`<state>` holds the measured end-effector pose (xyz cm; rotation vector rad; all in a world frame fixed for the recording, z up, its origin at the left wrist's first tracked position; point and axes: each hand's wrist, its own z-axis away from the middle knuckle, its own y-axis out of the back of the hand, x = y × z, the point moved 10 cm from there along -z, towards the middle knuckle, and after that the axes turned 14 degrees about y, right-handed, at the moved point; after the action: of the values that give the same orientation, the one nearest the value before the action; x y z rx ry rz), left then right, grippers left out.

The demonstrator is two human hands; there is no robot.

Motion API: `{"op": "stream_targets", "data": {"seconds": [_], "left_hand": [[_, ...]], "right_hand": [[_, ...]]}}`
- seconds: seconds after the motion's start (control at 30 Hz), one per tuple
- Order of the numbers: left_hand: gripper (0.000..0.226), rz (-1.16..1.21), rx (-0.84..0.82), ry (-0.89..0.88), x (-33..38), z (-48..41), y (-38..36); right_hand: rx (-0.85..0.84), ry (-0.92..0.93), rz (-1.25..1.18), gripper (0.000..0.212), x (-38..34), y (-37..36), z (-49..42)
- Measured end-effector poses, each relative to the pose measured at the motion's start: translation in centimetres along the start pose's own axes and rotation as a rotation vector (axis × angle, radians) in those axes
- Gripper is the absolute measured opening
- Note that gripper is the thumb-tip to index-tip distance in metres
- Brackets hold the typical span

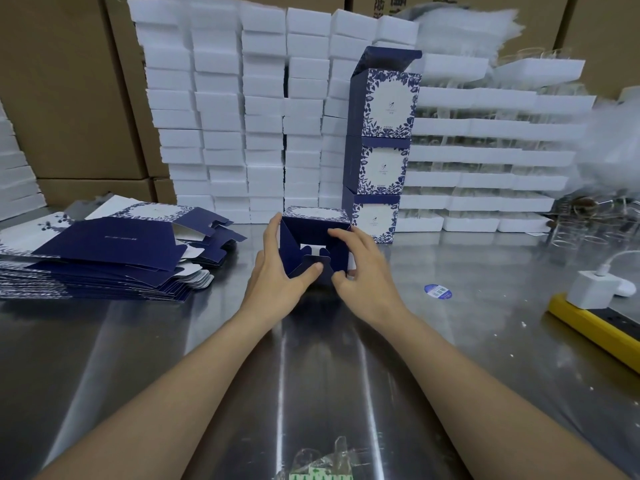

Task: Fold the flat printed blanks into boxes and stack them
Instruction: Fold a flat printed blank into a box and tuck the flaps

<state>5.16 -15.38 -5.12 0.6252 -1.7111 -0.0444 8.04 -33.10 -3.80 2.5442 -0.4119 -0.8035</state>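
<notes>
A dark blue box with a white floral-printed side (313, 237) lies on its side on the steel table, its flapped end facing me. My left hand (277, 268) grips its left side, thumb pressing a rounded bottom flap. My right hand (360, 268) holds its right side, fingers on the flaps. A pile of flat printed blanks (104, 251) lies to the left. Three folded boxes stand stacked (381, 147) just behind and right, the top one with its lid flap open.
White foam trays (235, 109) are stacked high along the back, with cardboard cartons (69, 91) behind. A yellow power strip with a white charger (592, 306) sits at right. A round blue sticker (438, 291) lies on the table. Crumpled plastic (322, 462) lies at the near edge.
</notes>
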Motion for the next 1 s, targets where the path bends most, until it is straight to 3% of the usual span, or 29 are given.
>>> {"op": "stream_targets", "data": {"seconds": [0.63,0.83,1.0], "left_hand": [[0.103,0.013,-0.001,0.007,0.0,0.1,0.0],[0.097,0.006,0.036,0.002,-0.2,0.0,0.2],[0.094,0.068,0.052,0.103,-1.5,-0.8,0.3]], "right_hand": [[-0.009,0.006,0.016,0.072,0.2,-0.2,0.1],[0.018,0.038,0.022,0.060,-0.3,0.2,0.2],[0.148,0.004,-0.063,0.079,-0.5,1.4,0.0]]}}
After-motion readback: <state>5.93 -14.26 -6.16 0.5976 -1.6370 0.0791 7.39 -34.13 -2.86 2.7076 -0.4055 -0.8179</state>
